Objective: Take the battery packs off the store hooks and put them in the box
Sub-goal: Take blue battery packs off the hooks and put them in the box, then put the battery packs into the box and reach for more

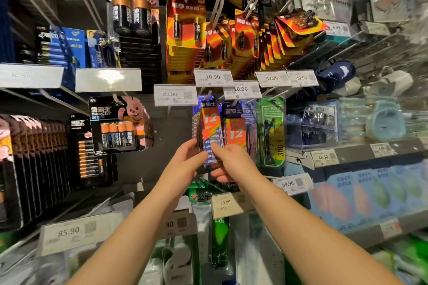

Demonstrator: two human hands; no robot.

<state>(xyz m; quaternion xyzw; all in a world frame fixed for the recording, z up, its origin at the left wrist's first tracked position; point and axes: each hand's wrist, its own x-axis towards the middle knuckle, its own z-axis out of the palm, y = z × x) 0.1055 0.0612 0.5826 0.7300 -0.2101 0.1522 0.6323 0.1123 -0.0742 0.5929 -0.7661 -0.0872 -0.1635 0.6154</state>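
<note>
A blue battery pack [211,127] with a red "12" label hangs at the front of a row of the same packs on a store hook in the middle of the rack. My left hand [188,159] grips the left edge of these packs. From the right, my right hand [229,162] pinches the front pack's lower part between thumb and fingers. A second blue "12" pack [235,129] hangs on the neighbouring hook to the right. The box is out of view.
Black Duracell packs [115,125] hang to the left, and red-and-yellow battery packs [186,23] hang above. A green glasses pack [272,132] hangs right of the blue ones. White price tags [174,95] stick out from the hook ends. Shelves with boxed goods [370,194] fill the right side.
</note>
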